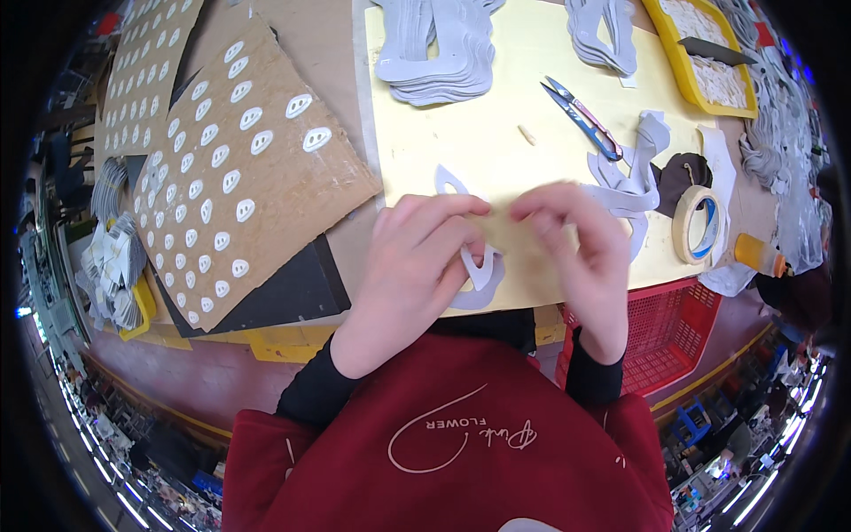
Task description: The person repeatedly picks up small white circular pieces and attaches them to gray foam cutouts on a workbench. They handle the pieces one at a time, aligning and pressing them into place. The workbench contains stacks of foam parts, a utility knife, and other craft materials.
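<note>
My left hand (412, 266) lies on the yellow table sheet near its front edge, fingers bent over a light grey cut-out piece (486, 294). The piece's pointed upper end shows beyond the knuckles, and the rest is partly hidden. A small white looped piece (479, 268) sits on the grey one, against my fingertips. Just to the right, apart from the piece, hovers my right hand (581, 253). Its fingers curl toward the left hand, but motion smears their tips, so anything between them cannot be made out.
Brown boards (257, 177) with rows of white oval pieces lie left. Stacked grey cut-outs (434, 53) stand at the back. Thread snips (585, 120), grey strips (651, 146), a tape roll (698, 224) and a yellow tray (749, 97) are right; a red crate (683, 332) stands below.
</note>
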### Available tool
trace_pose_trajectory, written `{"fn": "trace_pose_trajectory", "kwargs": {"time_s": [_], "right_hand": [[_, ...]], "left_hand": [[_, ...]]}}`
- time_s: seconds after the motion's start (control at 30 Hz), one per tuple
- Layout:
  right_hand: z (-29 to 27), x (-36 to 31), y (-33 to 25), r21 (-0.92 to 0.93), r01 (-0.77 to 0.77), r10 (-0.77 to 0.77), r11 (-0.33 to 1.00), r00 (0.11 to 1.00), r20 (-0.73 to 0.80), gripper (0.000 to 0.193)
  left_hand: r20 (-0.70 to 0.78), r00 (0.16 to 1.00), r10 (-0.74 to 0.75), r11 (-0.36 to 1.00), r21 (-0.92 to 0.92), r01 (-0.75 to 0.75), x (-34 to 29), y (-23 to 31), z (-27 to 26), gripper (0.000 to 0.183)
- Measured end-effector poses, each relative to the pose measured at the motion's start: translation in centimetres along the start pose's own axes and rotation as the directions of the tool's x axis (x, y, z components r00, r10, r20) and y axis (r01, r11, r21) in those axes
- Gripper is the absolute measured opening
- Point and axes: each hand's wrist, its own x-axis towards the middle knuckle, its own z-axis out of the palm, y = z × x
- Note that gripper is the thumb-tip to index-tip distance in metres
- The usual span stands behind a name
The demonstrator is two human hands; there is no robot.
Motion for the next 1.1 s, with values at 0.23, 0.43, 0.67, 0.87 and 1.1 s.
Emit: {"fn": "trace_pose_trajectory", "kwargs": {"time_s": [0.23,0.43,0.67,0.87,1.1], "right_hand": [[3.2,-4.0,0.9,0.022,0.015,-0.017,1.0,0.996,0.087,0.025],[2.9,-5.6,0.5,0.639,-0.197,0.265,0.744,0.964,-0.012,0.013],[2.0,-4.7,0.4,0.538,-0.283,0.358,0.794,0.933,-0.037,0.018],[3.9,-4.8,-0.2,0.361,-0.291,0.304,0.886,0.952,0.021,0.017],[2.4,-3.4,0.0,-0.248,-0.015,-0.021,0.969,0.99,-0.143,0.014]], "left_hand": [[0.136,0.961,-0.242,0.904,-0.327,0.274,-1.2,0.4,-1.0,0.03],[0.078,0.997,-0.023,1.0,0.005,0.023,-1.4,-0.5,-0.9,0.04],[0.006,0.998,-0.057,0.906,0.421,0.049,-4.5,1.6,-0.2,0.034],[-0.132,0.966,-0.222,0.97,-0.133,0.205,-3.4,1.5,-0.8,0.021],[0.03,0.998,-0.062,0.978,-0.198,0.066,-1.4,-0.2,-0.9,0.017]]}}
